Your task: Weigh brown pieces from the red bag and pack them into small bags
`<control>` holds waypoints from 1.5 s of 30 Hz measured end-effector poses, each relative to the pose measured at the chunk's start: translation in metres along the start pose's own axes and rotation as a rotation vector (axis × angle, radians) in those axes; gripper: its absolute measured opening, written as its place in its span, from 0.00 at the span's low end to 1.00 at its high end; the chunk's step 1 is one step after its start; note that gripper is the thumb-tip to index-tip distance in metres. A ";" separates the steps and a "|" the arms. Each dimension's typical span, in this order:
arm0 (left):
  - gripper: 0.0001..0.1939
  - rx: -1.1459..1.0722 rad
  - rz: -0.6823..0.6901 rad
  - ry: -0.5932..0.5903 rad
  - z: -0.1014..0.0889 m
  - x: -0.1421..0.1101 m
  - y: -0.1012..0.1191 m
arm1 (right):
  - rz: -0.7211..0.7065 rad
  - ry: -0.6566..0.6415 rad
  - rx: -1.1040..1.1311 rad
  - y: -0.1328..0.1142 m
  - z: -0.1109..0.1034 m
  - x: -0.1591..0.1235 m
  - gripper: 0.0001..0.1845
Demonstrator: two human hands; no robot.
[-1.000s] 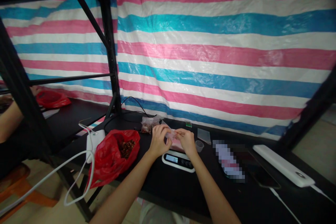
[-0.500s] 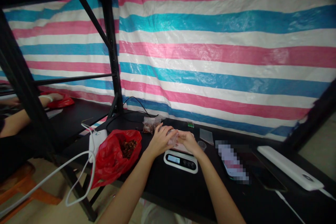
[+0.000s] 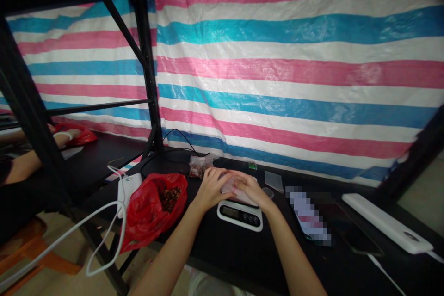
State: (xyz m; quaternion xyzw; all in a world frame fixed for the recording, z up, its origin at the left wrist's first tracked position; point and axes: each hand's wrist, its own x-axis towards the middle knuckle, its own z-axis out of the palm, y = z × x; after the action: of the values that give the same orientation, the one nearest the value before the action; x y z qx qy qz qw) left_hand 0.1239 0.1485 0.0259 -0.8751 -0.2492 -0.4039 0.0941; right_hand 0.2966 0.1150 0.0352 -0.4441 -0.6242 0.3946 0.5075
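My left hand (image 3: 211, 189) and my right hand (image 3: 252, 189) meet above a white kitchen scale (image 3: 240, 223). Between their curled fingers is a clear plastic bag (image 3: 228, 186), gripped from both sides; the fingertips are partly hidden. The scale's pale pan is mostly covered by the hands, and its display looks dark. Left of my left forearm, a red plastic bag (image 3: 149, 222) lies open with small brown pieces (image 3: 169, 198) inside. Behind my left hand sits a filled clear bag (image 3: 198, 166). A small clear cup (image 3: 268, 192) stands beside my right wrist.
Flat clear bags (image 3: 274, 181) and green batteries (image 3: 252, 166) lie toward the back. To the right are a pixelated phone (image 3: 308, 217), a dark phone (image 3: 357, 233) and a white power bank (image 3: 385, 224). White cables loop at left, near another person's arm (image 3: 29, 164) beyond the black frame.
The scale's display was lit and now looks dark. My hands have shifted slightly, the right fingers closing over the clear bag. At far left the other person's arm has moved a little.
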 end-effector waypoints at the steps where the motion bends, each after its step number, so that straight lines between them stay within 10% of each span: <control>1: 0.27 0.003 -0.028 0.008 0.000 0.000 -0.001 | -0.033 0.068 -0.076 -0.001 0.001 0.000 0.21; 5: 0.28 0.023 -0.119 0.038 0.002 0.001 -0.004 | -0.057 0.345 -0.387 -0.008 0.006 -0.001 0.14; 11: 0.24 0.013 -0.146 0.012 0.005 0.002 -0.003 | -0.142 0.136 -0.414 -0.015 0.017 -0.005 0.11; 18: 0.36 -0.069 -0.130 -0.081 0.003 0.004 -0.002 | -0.102 0.175 -0.289 -0.015 0.015 -0.003 0.08; 37: 0.21 -0.075 -0.154 -0.049 0.002 0.005 -0.002 | -0.105 0.225 -0.326 -0.010 0.010 0.000 0.11; 45: 0.21 -0.214 -0.204 -0.070 0.011 0.017 0.010 | -0.225 0.555 -0.815 -0.023 -0.032 -0.038 0.13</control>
State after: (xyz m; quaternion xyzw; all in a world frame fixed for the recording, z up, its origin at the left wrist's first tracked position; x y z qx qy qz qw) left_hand 0.1454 0.1503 0.0325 -0.8640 -0.2954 -0.4047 -0.0499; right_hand 0.3283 0.0735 0.0522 -0.6245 -0.6128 -0.0713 0.4790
